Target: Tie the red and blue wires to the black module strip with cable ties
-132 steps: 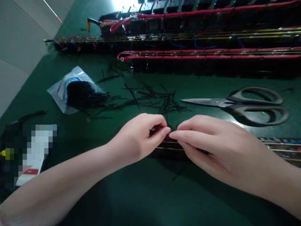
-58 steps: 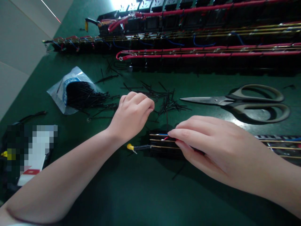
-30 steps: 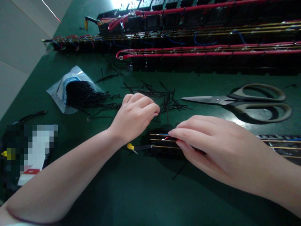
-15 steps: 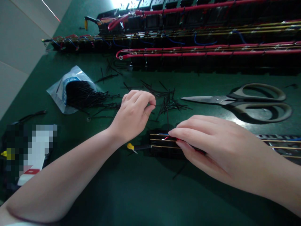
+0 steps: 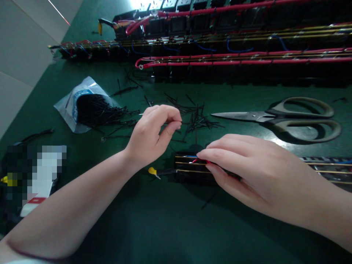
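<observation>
I am looking at two bare hands working over a green table (image 5: pixel 154 227). The right hand (image 5: pixel 250 168) is low, with its finger and thumb closed on a red wire (image 5: pixel 195 160). The wire sits on a long black bar (image 5: pixel 192 178), which lies flat on the table under that hand and runs past it on both sides. A bit of blue wire (image 5: pixel 191 157) shows next to the fingertips, and one thin black tie (image 5: pixel 196 136) sticks out from them. At the bar's left end there is a yellow tip (image 5: pixel 152 171).

The left hand (image 5: pixel 151 135) is up over the left part of a loose pile of black ties (image 5: pixel 196 119). Its thumb and pointing finger come together at the tips. A thin dark line shows there, but I can't tell if the hand has hold of a tie or if one just lies behind it.

To me, this looks like the step where one hand keeps the wires in place and the other picks at the ties. I think the next move calls for a small, gentle pinch on just one tie, with the right hand not letting the wire slip.

Scissors (image 5: pixel 254 116) lie to the right of the pile, and an open bag (image 5: pixel 66 106) of ties is on its left.
</observation>
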The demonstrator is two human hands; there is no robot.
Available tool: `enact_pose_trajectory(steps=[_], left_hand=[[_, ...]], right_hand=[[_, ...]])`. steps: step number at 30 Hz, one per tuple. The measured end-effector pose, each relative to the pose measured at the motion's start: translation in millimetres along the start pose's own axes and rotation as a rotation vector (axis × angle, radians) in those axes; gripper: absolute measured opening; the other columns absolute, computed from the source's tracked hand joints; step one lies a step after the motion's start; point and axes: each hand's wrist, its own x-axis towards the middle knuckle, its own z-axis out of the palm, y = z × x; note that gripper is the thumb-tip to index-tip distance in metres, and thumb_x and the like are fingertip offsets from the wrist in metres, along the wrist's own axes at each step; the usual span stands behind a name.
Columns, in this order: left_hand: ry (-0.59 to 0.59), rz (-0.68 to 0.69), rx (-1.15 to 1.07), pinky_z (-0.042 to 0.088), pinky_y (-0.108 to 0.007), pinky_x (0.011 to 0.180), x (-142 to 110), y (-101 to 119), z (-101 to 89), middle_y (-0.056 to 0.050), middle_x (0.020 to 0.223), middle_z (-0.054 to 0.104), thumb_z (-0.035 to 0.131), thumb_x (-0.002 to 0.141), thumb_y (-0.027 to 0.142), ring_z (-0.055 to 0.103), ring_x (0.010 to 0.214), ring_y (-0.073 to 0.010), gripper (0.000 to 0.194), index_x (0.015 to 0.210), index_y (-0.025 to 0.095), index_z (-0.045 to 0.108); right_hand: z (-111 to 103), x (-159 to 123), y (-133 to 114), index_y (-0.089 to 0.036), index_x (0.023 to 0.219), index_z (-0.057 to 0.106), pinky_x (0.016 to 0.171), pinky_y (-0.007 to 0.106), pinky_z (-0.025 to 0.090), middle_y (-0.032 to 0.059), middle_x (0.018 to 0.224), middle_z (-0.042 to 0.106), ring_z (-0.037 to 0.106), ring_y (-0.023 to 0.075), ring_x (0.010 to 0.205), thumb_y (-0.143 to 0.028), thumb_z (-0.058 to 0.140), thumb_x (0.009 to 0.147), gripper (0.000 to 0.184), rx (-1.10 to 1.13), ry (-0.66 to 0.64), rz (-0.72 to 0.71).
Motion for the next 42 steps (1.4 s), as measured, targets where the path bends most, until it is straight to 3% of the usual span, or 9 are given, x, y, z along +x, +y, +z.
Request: enact_pose_trajectory(steps=[3, 7, 15, 22, 25, 31, 35, 38, 42], left_hand=[[0.065, 0.095, -0.024, 0.051, -0.027, 0.076, 0, 3, -2.0, -0.001, 0.091, 0.074, 0.064, 0.104, 0.017, 0.068, 0.081, -0.0133, 0.004, 0.100, 0.017, 0.065], [0.019, 0.153, -0.005, 0.052, -0.028, 0.080, 0, 6, -1.3, -0.001, 0.092, 0.076, 0.065, 0.104, 0.016, 0.067, 0.084, -0.0136, 0.004, 0.100, 0.018, 0.065], [-0.101, 0.003, -0.099, 0.054, -0.021, 0.073, 2, 3, 0.1, 0.002, 0.087, 0.071, 0.061, 0.101, 0.008, 0.068, 0.078, -0.0099, 0.011, 0.098, 0.017, 0.065], [-0.119, -0.007, -0.150, 0.057, -0.017, 0.075, 1, 1, 2.6, 0.001, 0.092, 0.073, 0.062, 0.101, 0.006, 0.073, 0.080, -0.0080, 0.011, 0.103, 0.017, 0.065], [-0.086, -0.003, -0.159, 0.059, -0.016, 0.077, 0, 0, 3.1, 0.000, 0.093, 0.074, 0.062, 0.101, 0.005, 0.074, 0.081, -0.0075, 0.012, 0.105, 0.016, 0.066], [0.108, 0.078, -0.266, 0.057, -0.011, 0.068, 2, 1, -1.7, 0.002, 0.088, 0.071, 0.063, 0.097, 0.001, 0.071, 0.075, -0.0046, 0.018, 0.104, 0.017, 0.068], [0.131, -0.057, -0.371, 0.058, -0.016, 0.064, 7, 20, -14.8, 0.002, 0.090, 0.070, 0.065, 0.100, 0.007, 0.070, 0.071, -0.0060, 0.014, 0.103, 0.020, 0.069], [-0.068, -0.148, -0.403, 0.058, -0.021, 0.062, 10, 42, -24.7, 0.001, 0.091, 0.072, 0.065, 0.101, 0.011, 0.070, 0.073, -0.0094, 0.011, 0.105, 0.021, 0.066], [-0.258, -0.020, -0.473, 0.059, -0.026, 0.069, 9, 56, -24.6, -0.001, 0.086, 0.072, 0.058, 0.096, 0.004, 0.068, 0.075, -0.0123, 0.017, 0.102, 0.020, 0.063]], right_hand=[[0, -1, 0, -0.018, 0.105, 0.073, 0.065, 0.035, 0.051, 0.0095, 0.097, 0.079, 0.070, 0.0209, 0.079, -0.019, 0.050, 0.109, 0.024, 0.006, 0.007, 0.013], [0, -1, 0, -0.018, 0.105, 0.073, 0.065, 0.035, 0.051, 0.0091, 0.097, 0.080, 0.069, 0.0204, 0.079, -0.018, 0.049, 0.109, 0.024, 0.001, 0.011, 0.012], [-1, 2, -1, -0.017, 0.107, 0.073, 0.065, 0.034, 0.052, 0.0087, 0.096, 0.080, 0.070, 0.0199, 0.079, -0.018, 0.049, 0.109, 0.024, -0.017, 0.031, -0.002], [-1, 2, -1, -0.016, 0.106, 0.074, 0.064, 0.035, 0.053, 0.0096, 0.095, 0.080, 0.070, 0.0209, 0.077, -0.017, 0.049, 0.108, 0.026, -0.017, 0.024, -0.003], [-2, 2, -2, -0.016, 0.106, 0.074, 0.063, 0.036, 0.054, 0.0102, 0.096, 0.080, 0.070, 0.0217, 0.077, -0.017, 0.049, 0.108, 0.025, -0.003, 0.015, 0.001], [-2, 3, 0, -0.018, 0.104, 0.075, 0.062, 0.035, 0.054, 0.0096, 0.095, 0.080, 0.071, 0.0217, 0.076, -0.018, 0.049, 0.107, 0.026, 0.011, 0.022, 0.007], [-2, 3, 0, -0.018, 0.105, 0.074, 0.062, 0.035, 0.052, 0.0092, 0.094, 0.080, 0.070, 0.0213, 0.076, -0.020, 0.050, 0.108, 0.025, 0.024, 0.020, 0.015], [-2, 1, 0, -0.018, 0.106, 0.073, 0.063, 0.035, 0.050, 0.0089, 0.094, 0.079, 0.070, 0.0216, 0.077, -0.025, 0.050, 0.109, 0.025, 0.050, 0.020, 0.025], [0, -3, 2, -0.023, 0.104, 0.068, 0.063, 0.035, 0.042, 0.0042, 0.084, 0.074, 0.065, 0.0205, 0.072, -0.033, 0.038, 0.114, 0.033, 0.084, 0.094, 0.063]])
